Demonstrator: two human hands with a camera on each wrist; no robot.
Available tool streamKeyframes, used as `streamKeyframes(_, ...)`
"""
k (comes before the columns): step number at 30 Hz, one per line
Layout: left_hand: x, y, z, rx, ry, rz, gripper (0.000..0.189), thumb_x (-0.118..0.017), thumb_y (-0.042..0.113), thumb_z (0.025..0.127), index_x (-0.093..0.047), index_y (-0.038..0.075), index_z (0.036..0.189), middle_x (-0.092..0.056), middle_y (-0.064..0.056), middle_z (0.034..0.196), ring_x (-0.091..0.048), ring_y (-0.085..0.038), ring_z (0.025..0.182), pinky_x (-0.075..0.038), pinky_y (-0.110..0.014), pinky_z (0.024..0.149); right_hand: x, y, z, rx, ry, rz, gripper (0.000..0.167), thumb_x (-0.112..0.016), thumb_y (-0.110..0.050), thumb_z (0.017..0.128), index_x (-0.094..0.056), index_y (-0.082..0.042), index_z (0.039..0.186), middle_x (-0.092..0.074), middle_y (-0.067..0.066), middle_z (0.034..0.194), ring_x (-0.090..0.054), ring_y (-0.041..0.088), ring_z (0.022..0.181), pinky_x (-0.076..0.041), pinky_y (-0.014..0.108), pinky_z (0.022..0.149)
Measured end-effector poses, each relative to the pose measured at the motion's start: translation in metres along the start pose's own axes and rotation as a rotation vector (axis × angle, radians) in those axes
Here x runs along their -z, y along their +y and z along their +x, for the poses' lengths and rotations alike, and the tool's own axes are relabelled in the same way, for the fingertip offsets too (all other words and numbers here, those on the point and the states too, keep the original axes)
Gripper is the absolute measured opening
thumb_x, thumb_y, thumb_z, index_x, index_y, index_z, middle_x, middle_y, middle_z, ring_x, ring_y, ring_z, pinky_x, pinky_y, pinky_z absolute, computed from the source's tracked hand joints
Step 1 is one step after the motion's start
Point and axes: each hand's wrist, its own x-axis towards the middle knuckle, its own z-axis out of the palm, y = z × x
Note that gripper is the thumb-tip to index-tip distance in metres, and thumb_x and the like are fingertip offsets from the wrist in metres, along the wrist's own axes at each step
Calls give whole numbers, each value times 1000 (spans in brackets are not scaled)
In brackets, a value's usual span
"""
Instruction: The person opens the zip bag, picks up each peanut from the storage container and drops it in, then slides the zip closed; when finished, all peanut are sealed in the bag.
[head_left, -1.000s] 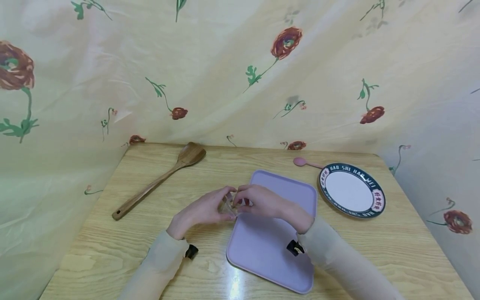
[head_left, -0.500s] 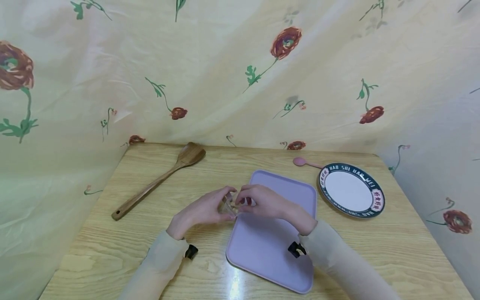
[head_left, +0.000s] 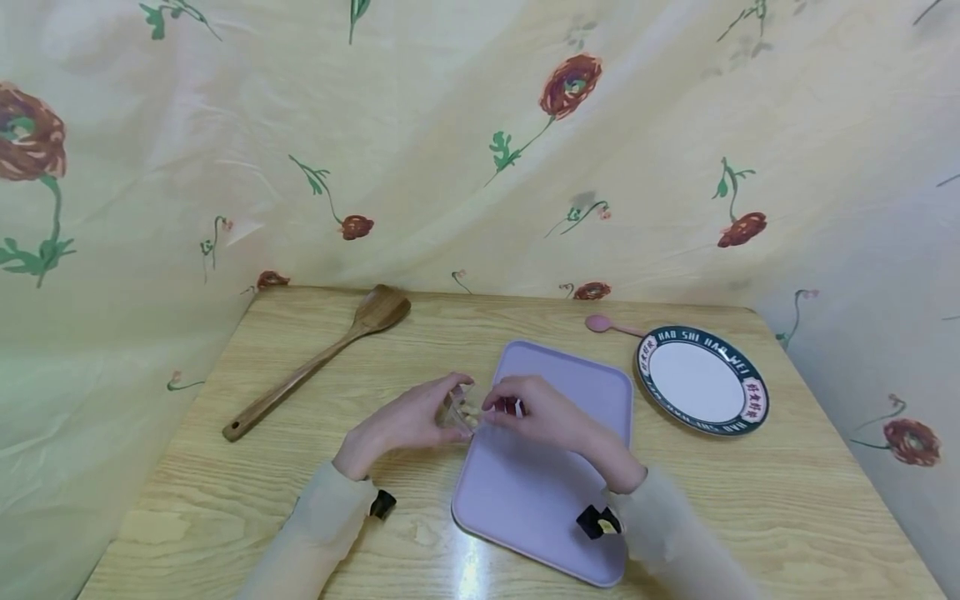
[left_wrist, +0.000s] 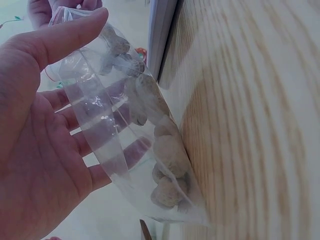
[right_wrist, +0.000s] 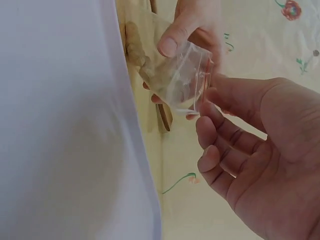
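A clear zip-lock bag (left_wrist: pixel 115 125) with a red line at its mouth holds several brownish, lumpy pieces (left_wrist: pixel 170 152) that look like peanuts in their shells. My left hand (head_left: pixel 408 417) grips it from the left, thumb over one side and fingers behind, as the left wrist view shows. The bag stands close over the wooden table, at the left edge of the lilac tray (head_left: pixel 540 500). My right hand (head_left: pixel 543 412) is over the tray, and its thumb and forefinger pinch the bag's mouth (right_wrist: pixel 202 82) in the right wrist view.
A wooden spatula (head_left: pixel 315 362) lies at the left on the wooden table (head_left: pixel 202 508). To the right of the tray is a white plate (head_left: pixel 701 383) with a dark lettered rim, and a pink spoon (head_left: pixel 600 323) lies partly under it. Flowered cloth (head_left: pixel 420 125) hangs behind.
My right hand has shifted slightly right, and its fingertips now sit farther from my left hand. The left hand and the bag's body stay in place.
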Motion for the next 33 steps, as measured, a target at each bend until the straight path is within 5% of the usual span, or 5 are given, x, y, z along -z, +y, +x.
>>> streamKeyframes(18,-3,-3,0,39,22,13,75,-75,32,90,-37,11,151,-56,-7,133,-56,-21,115,-48,-43,94,-34,-9,-10,-48,121,157,6,-69,-11,95,-72,-10,99,-64,-4,76,-55,6,66,-49,27,58)
streamKeyframes(25,-3,-3,0,53,37,23,77,-75,41,89,-37,13,151,-55,-1,125,-55,-17,97,-49,-37,84,-42,-11,-7,-36,189,163,5,-71,-17,94,-72,-13,91,-64,-6,73,-52,5,62,-46,25,55)
streamKeyframes(33,-3,-3,0,46,30,17,79,-75,40,88,-37,12,151,-55,-4,130,-55,-18,108,-48,-39,92,-46,-11,-6,-60,208,170,6,-74,-16,92,-73,-13,87,-67,-3,73,-53,5,62,-45,24,54)
